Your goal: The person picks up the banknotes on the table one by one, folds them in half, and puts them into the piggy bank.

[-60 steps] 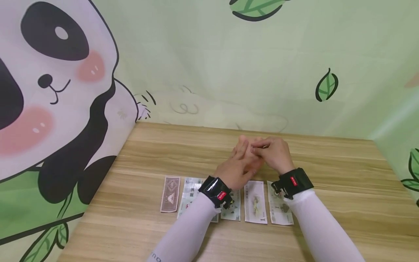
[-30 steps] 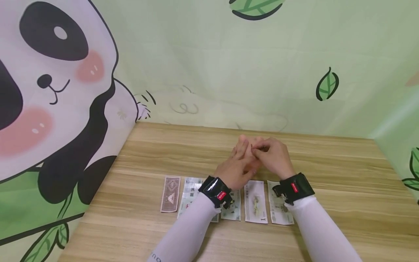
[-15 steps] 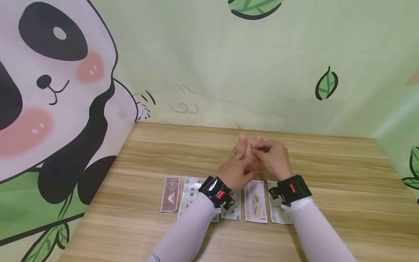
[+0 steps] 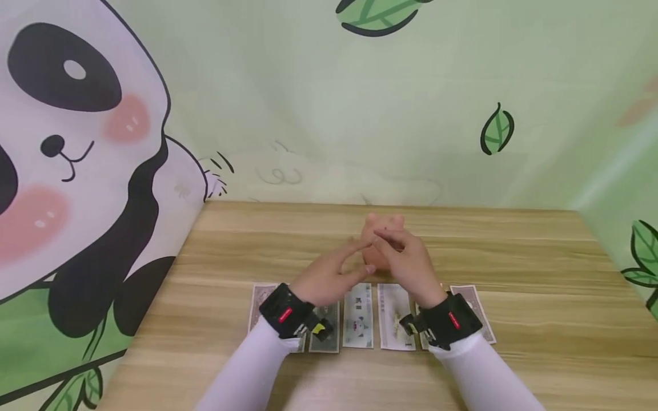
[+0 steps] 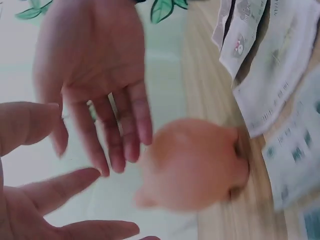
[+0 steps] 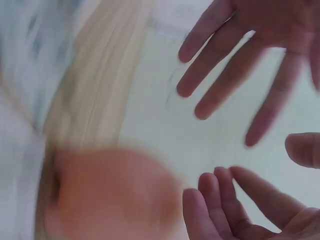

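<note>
Our left hand [image 4: 327, 279] and right hand [image 4: 409, 265], apart and seemingly empty, come away from the pink pig [image 5: 187, 165]; this handling looks done

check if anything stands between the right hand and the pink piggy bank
Nothing visible does. The left hand is on the opposite side, not between the right hand and the piggy bank; the banknotes lie on its near side.
</note>
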Motion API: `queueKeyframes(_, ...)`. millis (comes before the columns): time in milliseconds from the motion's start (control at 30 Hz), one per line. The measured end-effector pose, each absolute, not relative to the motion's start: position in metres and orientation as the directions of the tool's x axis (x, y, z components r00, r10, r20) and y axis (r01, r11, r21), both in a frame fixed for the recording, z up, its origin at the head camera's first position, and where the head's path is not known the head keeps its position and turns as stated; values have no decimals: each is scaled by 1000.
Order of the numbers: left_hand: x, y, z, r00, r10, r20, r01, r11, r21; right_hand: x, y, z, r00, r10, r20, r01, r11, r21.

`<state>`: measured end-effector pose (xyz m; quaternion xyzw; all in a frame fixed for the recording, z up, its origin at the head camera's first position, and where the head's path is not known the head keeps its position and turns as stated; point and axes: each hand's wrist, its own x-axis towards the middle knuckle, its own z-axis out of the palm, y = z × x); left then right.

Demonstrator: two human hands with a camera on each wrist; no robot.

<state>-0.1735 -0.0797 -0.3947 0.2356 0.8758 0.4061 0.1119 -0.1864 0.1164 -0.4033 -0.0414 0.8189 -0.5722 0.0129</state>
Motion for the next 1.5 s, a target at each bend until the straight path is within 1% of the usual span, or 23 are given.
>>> queueKeyframes(67,-166,-98,-393,-894,444,-63,235,584,777,-179,106,-404,-991,-130,-13,-21,252,-968)
queueKeyframes(133,-159,-116,-395,-908,409,-88,183,579,795,-171,94,-405,-979,-189,-70,38,170,-985)
queueKeyframes(200,-151,-133,-400,-918,380,-110,135,563,815,-163,81,-409,-959,-260,-115,97,83,-992)
queueKeyframes(300,-139,-156,-410,-930,339,-143,66,536,841,-152,61,-417,-918,-357,-171,184,-3,-983)
queueKeyframes(400,-128,-176,-416,-938,298,-178,5,525,851,-144,42,-423,-884,-432,-177,228,-69,-971)
queueKeyframes(533,-118,-198,-418,-949,237,-208,-54,530,846,-136,18,-428,-851,-490,-189,290,-138,-947)
queueKeyframes(700,-109,-220,-419,-958,177,-223,-102,520,848,-131,-9,-437,-823,-512,-245,384,-184,-905)
queueKeyframes(867,-101,-233,-426,-963,123,-239,-136,542,829,-129,-23,-447,-802,-516,-301,454,-198,-869)
queueKeyframes(1033,-94,-242,-434,-961,104,-257,-169,516,839,-127,-28,-450,-795,-514,-322,477,-203,-855)
queueKeyframes(1267,-93,-249,-439,-951,116,-287,-221,397,891,-127,-32,-452,-782,-531,-326,489,-200,-849)
queueKeyframes(1500,-93,-250,-440,-939,137,-316,-256,338,906,-126,-35,-453,-769,-548,-328,500,-196,-844)
